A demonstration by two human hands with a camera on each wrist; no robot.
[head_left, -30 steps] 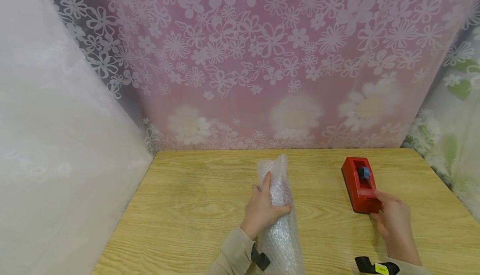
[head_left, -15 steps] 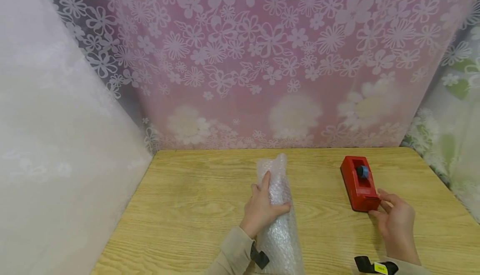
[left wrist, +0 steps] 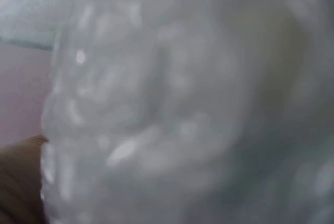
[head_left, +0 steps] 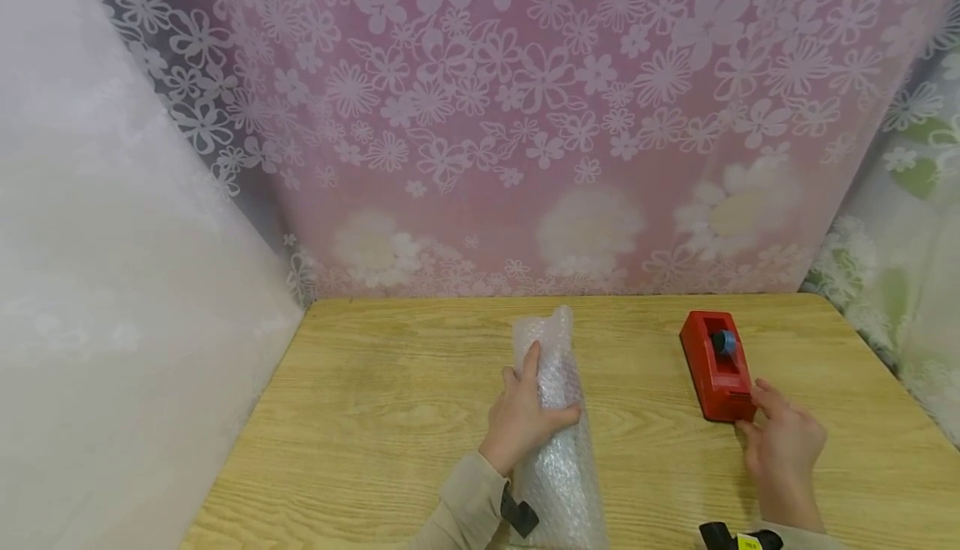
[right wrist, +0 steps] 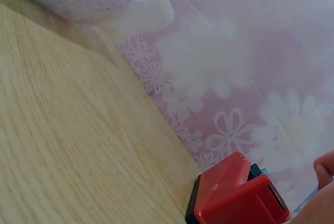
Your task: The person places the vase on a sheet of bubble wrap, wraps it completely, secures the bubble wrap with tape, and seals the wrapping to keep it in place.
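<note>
A long bundle in clear bubble wrap [head_left: 558, 467] lies lengthwise on the table. My left hand [head_left: 521, 425] grips it near its upper half, thumb across the right side and index finger stretched along the top. Bubble wrap fills most of the left wrist view, blurred, with a bit of the hand [left wrist: 21, 182] at its left edge. To the right stands a red tape dispenser [head_left: 716, 367] with a small blue-cored roll [head_left: 724, 342]. My right hand [head_left: 783, 442] is at its front end, by the toothed cutter [right wrist: 278, 197], pinching a strip of clear bluish tape [right wrist: 305, 201].
The wood-grain table [head_left: 360, 417] ends at the back against a pink floral sheet [head_left: 480, 225]. A whitish sheet [head_left: 150, 325] closes off the left side, and a green-and-white patterned one [head_left: 900, 283] hangs at the right.
The right hand's fingers have shifted from over the dispenser's front to its front right corner, and the wrist has moved slightly left. The left hand and the bundle have stayed nearly still.
</note>
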